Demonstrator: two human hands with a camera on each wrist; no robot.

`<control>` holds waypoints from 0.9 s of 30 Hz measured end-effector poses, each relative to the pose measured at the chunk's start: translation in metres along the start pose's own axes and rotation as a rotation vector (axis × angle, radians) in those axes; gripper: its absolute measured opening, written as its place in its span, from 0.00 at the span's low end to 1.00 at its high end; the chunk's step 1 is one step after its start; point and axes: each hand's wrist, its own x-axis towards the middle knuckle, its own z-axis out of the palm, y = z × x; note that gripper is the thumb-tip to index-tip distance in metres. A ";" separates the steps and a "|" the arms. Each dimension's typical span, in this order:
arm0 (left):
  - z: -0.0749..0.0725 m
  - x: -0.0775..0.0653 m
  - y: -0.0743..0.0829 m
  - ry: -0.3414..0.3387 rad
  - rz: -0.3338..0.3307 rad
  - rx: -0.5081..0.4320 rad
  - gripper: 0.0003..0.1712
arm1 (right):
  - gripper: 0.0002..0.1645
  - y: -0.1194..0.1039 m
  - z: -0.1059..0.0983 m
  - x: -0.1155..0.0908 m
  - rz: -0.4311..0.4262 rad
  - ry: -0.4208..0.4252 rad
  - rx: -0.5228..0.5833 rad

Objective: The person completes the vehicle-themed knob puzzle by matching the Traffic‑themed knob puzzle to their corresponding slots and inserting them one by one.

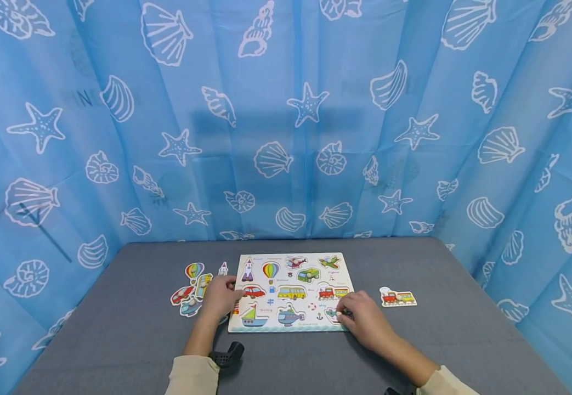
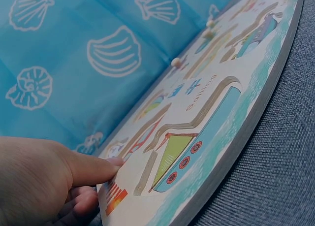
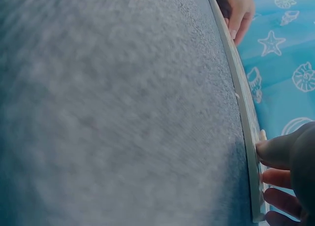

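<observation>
A wooden peg puzzle board (image 1: 305, 325) with printed vehicles lies on the table. At its left edge, my left hand (image 1: 220, 299) grips the board, thumb on the printed face beside the sailboat picture (image 2: 179, 162) and the other fingers lower at the rim. My right hand (image 1: 364, 321) is at the near right corner, pinching the small knob of the ship piece (image 1: 331, 315); its fingers partly cover that piece. Helicopter (image 1: 295, 263), fighter plane (image 1: 330, 263) and green jeep (image 1: 308, 274) pieces sit in the board.
Left of the board lie loose balloon (image 1: 194, 270), car (image 1: 182, 295), bus (image 1: 204, 285), submarine (image 1: 190, 308) and rocket (image 1: 223, 269) pieces, some overlapping. A train piece (image 1: 397, 298) lies to the right. Behind the grey table (image 1: 305, 362) hangs a blue shell-print curtain (image 1: 286, 131).
</observation>
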 end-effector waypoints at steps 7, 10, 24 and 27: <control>-0.001 0.000 0.000 0.004 0.009 0.003 0.24 | 0.13 0.002 -0.004 0.002 -0.033 -0.026 0.007; -0.001 -0.001 0.000 0.002 0.013 0.004 0.24 | 0.12 0.003 -0.007 0.004 -0.057 -0.062 0.017; -0.002 -0.001 -0.001 -0.001 0.023 0.011 0.24 | 0.09 0.009 -0.032 0.021 0.085 -0.316 0.163; -0.002 -0.001 0.000 -0.001 0.024 0.011 0.24 | 0.08 0.014 -0.032 0.023 0.095 -0.297 0.139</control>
